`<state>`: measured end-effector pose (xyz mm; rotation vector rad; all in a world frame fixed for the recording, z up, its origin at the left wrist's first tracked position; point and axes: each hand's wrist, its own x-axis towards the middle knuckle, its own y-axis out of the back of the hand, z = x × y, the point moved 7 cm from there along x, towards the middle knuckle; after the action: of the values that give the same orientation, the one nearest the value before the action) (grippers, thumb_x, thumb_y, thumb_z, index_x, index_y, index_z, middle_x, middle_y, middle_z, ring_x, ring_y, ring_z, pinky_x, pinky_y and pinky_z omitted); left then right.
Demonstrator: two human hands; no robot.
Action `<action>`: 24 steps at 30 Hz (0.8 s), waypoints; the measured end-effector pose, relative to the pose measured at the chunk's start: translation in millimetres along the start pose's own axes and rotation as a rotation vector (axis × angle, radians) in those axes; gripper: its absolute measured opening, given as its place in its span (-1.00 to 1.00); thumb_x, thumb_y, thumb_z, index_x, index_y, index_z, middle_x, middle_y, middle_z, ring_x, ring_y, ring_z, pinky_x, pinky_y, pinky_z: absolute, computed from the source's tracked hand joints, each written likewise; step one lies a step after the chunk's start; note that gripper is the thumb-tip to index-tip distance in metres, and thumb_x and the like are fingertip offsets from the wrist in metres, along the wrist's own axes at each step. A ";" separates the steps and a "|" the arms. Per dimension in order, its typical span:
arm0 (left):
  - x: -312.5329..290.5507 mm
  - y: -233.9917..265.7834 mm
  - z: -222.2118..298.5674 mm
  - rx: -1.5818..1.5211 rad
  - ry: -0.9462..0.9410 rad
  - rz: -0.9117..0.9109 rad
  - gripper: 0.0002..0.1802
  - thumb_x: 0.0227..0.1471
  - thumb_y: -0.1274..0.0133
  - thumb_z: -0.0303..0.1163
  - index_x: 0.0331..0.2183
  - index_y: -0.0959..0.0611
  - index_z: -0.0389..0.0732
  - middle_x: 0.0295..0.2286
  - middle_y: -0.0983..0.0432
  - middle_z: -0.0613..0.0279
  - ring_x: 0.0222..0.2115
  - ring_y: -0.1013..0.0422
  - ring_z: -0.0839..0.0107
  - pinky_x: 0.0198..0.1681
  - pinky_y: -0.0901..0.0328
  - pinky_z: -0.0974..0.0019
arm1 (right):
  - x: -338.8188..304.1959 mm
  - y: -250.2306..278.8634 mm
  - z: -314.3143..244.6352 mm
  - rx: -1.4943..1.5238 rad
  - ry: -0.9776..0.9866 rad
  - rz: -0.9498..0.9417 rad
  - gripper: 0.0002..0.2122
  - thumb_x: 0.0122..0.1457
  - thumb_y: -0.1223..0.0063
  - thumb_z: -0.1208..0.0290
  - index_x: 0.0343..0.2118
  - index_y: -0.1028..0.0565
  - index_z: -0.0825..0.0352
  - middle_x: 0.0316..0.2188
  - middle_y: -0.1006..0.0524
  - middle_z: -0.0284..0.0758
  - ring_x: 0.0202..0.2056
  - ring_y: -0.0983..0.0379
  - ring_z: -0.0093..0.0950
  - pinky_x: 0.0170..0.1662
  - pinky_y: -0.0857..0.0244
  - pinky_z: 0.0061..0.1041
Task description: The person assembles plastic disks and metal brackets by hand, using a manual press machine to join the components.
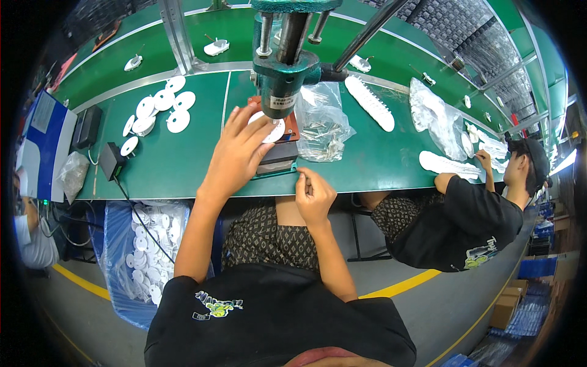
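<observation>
Under the green bench press (284,79), a white round disc (276,132) lies on an orange-red fixture (291,125). My left hand (239,142) is closed on this disc, its fingers over the top and its thumb at the near edge. Part of the disc is hidden by the fingers and the press head. My right hand (314,197) is closed in a pinch by the near right corner of the dark press base (276,160). Whatever the pinch may hold is too small to make out.
White discs (164,100) lie left on the green table. A clear bag of metal pins (321,131) and a row of white parts (369,103) are to the right. A blue-lined bin (119,263) of discs stands below. A co-worker (471,214) sits at right.
</observation>
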<state>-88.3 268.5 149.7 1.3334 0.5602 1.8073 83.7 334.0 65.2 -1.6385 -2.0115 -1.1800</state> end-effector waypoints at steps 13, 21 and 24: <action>12.1 -10.6 -13.7 -0.094 0.044 0.060 -0.48 -0.06 -0.27 -0.17 -0.10 -0.60 -0.28 0.00 -0.43 -0.05 0.22 -0.16 -0.04 0.30 -0.01 -0.09 | 70.8 35.8 -50.8 0.011 0.142 -0.027 -0.77 -0.02 -0.15 0.70 -0.26 -0.61 0.36 -0.37 -0.60 -0.25 -0.46 -0.49 -0.42 -0.40 -0.35 -0.50; 19.0 -12.2 -26.8 -0.223 0.156 0.055 -0.33 -0.17 -0.36 -0.26 0.00 -0.54 -0.26 0.08 -0.39 -0.06 0.19 -0.19 -0.07 0.20 -0.14 0.01 | 285.2 107.7 -196.2 0.067 0.535 0.198 -0.82 0.18 -0.09 0.43 -0.34 -0.50 0.50 -0.41 -0.55 -0.21 -0.38 -0.46 -0.37 -0.23 -0.32 -0.47; 17.8 -13.3 -28.7 -0.216 0.147 0.051 -0.32 -0.19 -0.37 -0.26 0.01 -0.53 -0.24 0.09 -0.37 -0.04 0.19 -0.19 -0.07 0.20 -0.13 0.01 | 270.4 105.2 -170.7 0.607 0.307 0.037 -0.80 0.23 -0.04 0.41 -0.39 -0.49 0.49 -0.45 -0.54 -0.23 -0.43 -0.47 -0.41 -0.29 -0.35 -0.51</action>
<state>-112.6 293.6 140.2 1.0842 0.3977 1.9577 50.9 392.7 395.1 -1.1128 -1.8761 -0.6550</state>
